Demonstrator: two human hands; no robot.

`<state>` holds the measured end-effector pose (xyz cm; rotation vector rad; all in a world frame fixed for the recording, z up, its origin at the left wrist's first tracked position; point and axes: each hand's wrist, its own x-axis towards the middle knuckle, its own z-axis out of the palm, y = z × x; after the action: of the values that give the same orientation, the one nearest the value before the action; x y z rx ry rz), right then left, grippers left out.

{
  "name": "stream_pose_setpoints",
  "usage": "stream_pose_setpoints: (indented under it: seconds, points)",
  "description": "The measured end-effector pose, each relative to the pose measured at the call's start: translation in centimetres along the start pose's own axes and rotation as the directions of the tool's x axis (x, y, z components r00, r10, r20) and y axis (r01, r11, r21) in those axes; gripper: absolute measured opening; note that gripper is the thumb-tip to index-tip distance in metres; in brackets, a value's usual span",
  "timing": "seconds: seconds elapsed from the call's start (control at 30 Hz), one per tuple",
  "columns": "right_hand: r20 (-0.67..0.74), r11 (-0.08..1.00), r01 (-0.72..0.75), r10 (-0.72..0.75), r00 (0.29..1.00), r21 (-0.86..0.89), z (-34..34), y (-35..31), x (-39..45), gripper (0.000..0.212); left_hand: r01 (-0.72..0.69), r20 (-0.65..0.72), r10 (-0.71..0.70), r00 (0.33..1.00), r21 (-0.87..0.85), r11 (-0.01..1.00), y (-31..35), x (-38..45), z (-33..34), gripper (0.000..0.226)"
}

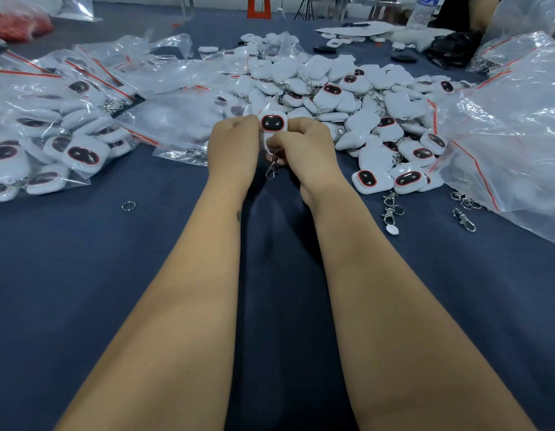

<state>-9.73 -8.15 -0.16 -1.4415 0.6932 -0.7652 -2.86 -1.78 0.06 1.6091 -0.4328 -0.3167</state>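
Observation:
A white key fob (273,123) with a black, red-rimmed oval button panel stands upright between my two hands above the blue cloth. My left hand (234,147) grips its left side with curled fingers. My right hand (304,147) holds its right side and lower end, the thumb across the fob's white body. A metal clasp (271,169) hangs below the fob between my wrists. The fob's lower end is hidden by my right thumb.
A big heap of loose white fobs (347,101) lies just beyond and to the right. Zip bags filled with fobs (52,132) lie left; clear bags (515,144) stand right. Loose clasps (391,209), (464,219) and a split ring (128,205) lie on the blue table cloth (83,275).

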Motion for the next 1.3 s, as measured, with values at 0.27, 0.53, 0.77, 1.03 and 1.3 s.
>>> stream_pose_setpoints:
  seconds: [0.27,0.53,0.77,1.03,1.3]
  points:
    - [0.009,1.0,0.011,-0.011,1.0,-0.002,0.36,0.17,0.05,0.02,-0.04,0.068,0.04,0.997,-0.01,0.999,-0.15,-0.15,-0.11,0.022]
    - [-0.009,0.999,0.043,-0.043,0.999,0.003,-0.09,0.07,0.03,0.017,-0.087,0.094,0.081,0.992,0.058,0.995,-0.45,-0.09,-0.05,0.016]
    - [-0.024,0.999,0.041,-0.04,0.999,0.024,-0.23,-0.31,-0.32,0.011,-0.093,0.119,0.082,0.989,0.087,0.992,-0.6,-0.05,-0.03,0.027]
    - [-0.047,0.999,0.027,-0.026,0.999,0.025,-0.02,-0.28,-0.26,0.016,-0.084,0.131,0.072,0.989,0.088,0.993,-0.69,0.14,0.1,0.034]
    - [-0.052,0.999,0.003,-0.001,0.999,0.039,-0.02,-0.27,-0.15,0.017,-0.1,0.12,0.086,0.989,0.109,0.989,-0.7,0.38,0.17,0.03]
